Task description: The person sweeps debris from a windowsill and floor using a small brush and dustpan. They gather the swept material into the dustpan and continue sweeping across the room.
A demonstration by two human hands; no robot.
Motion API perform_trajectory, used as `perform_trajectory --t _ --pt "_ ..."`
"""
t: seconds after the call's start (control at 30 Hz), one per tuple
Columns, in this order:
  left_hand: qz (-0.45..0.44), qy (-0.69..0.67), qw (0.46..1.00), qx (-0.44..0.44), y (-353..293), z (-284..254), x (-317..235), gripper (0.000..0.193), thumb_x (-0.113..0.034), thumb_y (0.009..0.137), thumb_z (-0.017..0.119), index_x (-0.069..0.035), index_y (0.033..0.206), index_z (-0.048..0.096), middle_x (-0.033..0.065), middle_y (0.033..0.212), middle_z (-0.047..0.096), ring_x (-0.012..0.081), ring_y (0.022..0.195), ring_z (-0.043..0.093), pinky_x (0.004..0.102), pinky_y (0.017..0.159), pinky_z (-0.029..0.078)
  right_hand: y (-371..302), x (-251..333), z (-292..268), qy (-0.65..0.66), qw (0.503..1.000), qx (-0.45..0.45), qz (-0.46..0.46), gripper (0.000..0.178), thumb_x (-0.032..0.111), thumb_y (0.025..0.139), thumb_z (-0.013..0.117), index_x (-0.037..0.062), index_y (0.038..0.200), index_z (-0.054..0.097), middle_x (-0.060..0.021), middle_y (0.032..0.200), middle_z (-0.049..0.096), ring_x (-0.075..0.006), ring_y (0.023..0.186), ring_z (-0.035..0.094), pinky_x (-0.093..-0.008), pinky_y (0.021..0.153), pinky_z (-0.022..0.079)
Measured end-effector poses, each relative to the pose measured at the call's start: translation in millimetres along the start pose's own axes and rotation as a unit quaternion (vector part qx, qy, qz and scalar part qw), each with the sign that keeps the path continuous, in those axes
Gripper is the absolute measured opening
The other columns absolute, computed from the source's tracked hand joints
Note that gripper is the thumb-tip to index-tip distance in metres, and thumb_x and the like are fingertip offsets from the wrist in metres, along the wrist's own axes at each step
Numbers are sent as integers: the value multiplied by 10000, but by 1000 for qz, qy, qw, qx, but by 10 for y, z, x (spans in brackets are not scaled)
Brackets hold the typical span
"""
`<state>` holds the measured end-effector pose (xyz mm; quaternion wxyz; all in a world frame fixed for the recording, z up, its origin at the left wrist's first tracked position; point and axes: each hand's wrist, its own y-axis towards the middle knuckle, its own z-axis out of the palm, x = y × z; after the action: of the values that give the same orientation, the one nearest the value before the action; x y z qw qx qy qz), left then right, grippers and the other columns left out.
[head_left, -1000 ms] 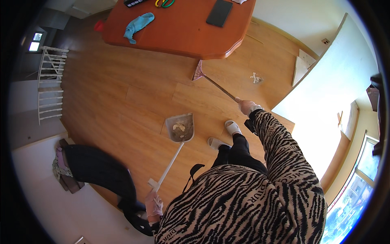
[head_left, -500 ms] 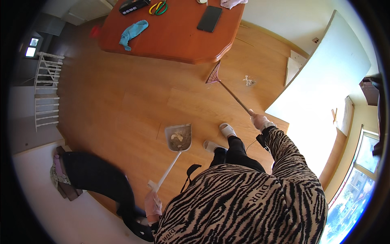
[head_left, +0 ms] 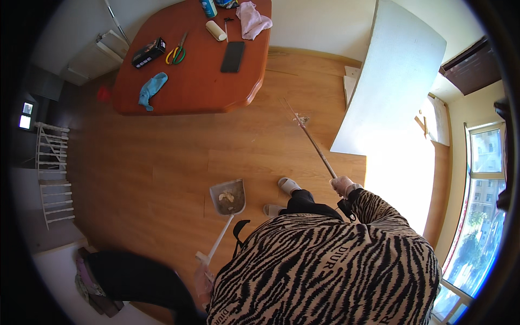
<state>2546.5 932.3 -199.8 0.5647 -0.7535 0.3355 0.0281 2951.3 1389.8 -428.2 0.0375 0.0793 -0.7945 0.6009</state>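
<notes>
My right hand (head_left: 342, 186) grips the top of a long thin broom handle (head_left: 314, 143); the broom's head sits on the wooden floor beside a small pile of debris (head_left: 301, 120). My left hand (head_left: 204, 281), low at my left side, holds the white handle of a grey dustpan (head_left: 228, 197). The dustpan rests on the floor in front of my feet with bits of rubbish in it. My slippered feet (head_left: 287, 186) stand just right of it.
An orange-brown table (head_left: 162, 92) stands ahead with scissors, a black phone, a blue cloth, a pink cloth and a black box on it. A large white panel (head_left: 395, 81) leans on the right. A dark heap lies at lower left; a white rack stands left.
The broom head swung right, away from the table's corner to the debris near the white panel. The view turned, so the table now sits further left. The dustpan stayed by my feet.
</notes>
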Motion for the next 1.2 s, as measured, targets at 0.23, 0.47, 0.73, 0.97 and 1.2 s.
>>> perform_trajectory --t 0.23,0.47,0.73,0.97,1.2 --pt "80 45 994 67 26 146 -105 183 -240 893 657 -114 792 572 -15 647 433 119 580 456 285 488 336 588 -582 -286 -481 872 -61 -64 238 397 905 664 216 1005 782 17 1059 720 -186 1036 667 -339 742 557" --pt "53 -28 996 60 -415 658 -176 181 -255 849 698 -107 812 601 0 689 544 139 511 482 296 436 362 855 -1038 -1033 -250 956 -95 123 431 410 893 677 48 1122 719 -101 1166 716 -225 1095 687 -360 908 558" --pt "4 -7 1000 19 -261 740 -456 137 -253 869 645 -135 867 576 -30 590 433 136 481 460 282 404 337 912 -544 -938 42 992 -112 49 270 250 906 583 77 821 770 -141 796 732 -268 817 734 -386 689 583" --pt "-17 -25 996 81 359 382 -365 245 -275 941 622 -157 769 494 -38 584 402 129 489 426 277 443 334 1101 -190 -965 -310 943 -38 -117 118 245 813 691 167 869 758 -64 975 730 -244 968 671 -317 784 537" --pt "-10 24 1000 -13 -60 745 -633 287 -271 952 640 -136 752 485 -24 610 393 121 533 404 307 475 313 1227 174 -796 -342 895 26 -286 253 264 924 590 136 726 681 -31 690 671 -219 622 648 -376 549 489"
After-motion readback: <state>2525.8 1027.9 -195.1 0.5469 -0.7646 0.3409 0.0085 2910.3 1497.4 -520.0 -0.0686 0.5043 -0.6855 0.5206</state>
